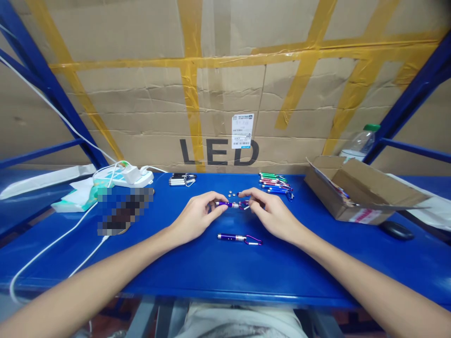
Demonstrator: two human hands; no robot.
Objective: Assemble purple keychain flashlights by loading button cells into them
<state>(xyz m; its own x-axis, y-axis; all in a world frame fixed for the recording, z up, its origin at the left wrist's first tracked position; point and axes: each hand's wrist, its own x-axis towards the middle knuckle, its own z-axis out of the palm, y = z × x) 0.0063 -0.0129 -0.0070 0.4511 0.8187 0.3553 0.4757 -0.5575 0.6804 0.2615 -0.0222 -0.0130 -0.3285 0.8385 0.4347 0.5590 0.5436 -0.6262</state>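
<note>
My left hand (197, 215) and my right hand (269, 212) meet at the middle of the blue table (211, 267). Between them they pinch a small purple keychain flashlight (227, 204); the left fingers hold its barrel, the right fingers hold the clip end. A second purple flashlight (239, 238) with a pink clip lies on the table just in front of the hands. Several tiny button batteries (232, 192) sit just behind them.
A pile of coloured flashlights (276, 184) lies at back right, dark ones (181, 180) at back centre. An open cardboard box (359, 195), a black mouse (396, 230) and a plastic bottle (359, 141) stand right. A power strip (123, 177) with white cables lies left.
</note>
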